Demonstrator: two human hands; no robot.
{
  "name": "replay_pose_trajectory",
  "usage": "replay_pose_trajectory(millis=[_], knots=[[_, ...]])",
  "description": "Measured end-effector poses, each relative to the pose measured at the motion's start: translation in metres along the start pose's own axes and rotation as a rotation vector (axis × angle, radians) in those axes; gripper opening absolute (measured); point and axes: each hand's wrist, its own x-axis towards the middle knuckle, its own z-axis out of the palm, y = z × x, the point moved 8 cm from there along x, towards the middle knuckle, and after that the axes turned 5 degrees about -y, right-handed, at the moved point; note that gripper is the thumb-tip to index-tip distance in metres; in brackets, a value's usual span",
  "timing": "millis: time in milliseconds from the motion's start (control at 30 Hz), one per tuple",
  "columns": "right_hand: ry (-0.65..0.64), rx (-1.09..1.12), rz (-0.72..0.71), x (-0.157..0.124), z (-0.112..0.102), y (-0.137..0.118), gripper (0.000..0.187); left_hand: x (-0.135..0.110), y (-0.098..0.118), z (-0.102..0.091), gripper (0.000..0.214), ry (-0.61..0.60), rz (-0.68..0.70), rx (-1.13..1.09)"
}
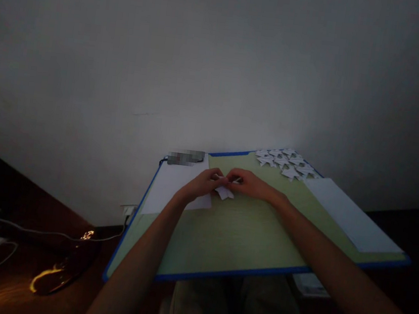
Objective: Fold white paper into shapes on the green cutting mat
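Note:
Both my hands meet over the middle of a pale green table (229, 246) with a blue edge. Between their fingertips is a small white piece of folded paper (224, 193) with pointed ends hanging down. My left hand (206, 181) pinches it from the left, and my right hand (246, 183) pinches it from the right. The fingers partly hide the paper, so its full shape cannot be seen. Under and beside my left hand lies a white sheet (175, 186). Several folded paper stars (281, 162) sit together at the far right corner.
A long white sheet (355, 215) lies along the table's right side. A dark object (185, 158), blurred out, rests at the far left corner. The wall (220, 66) stands right behind the table. White cables (66, 235) and a socket (127, 210) are at the lower left.

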Motion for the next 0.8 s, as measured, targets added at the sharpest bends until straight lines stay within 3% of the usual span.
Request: replay_pose_trajectory(millis=[200, 333, 533, 800], knots=[[0.159, 0.114, -0.007, -0.001, -0.010, 0.009, 0.031, 0.004, 0.007, -0.010, 0.034, 0.234, 0.188, -0.016], [0.215, 0.158, -0.007, -0.001, -0.014, 0.012, 0.033, 0.003, 0.013, -0.012, 0.028, 0.325, 0.271, 0.019], [0.305, -0.029, -0.102, -0.007, -0.023, -0.011, 0.032, 0.000, 0.017, -0.015, 0.022, 0.403, 0.347, -0.004], [0.328, -0.237, -0.229, -0.012, -0.026, -0.023, 0.027, -0.004, 0.015, -0.016, 0.021, 0.465, 0.372, 0.078]])
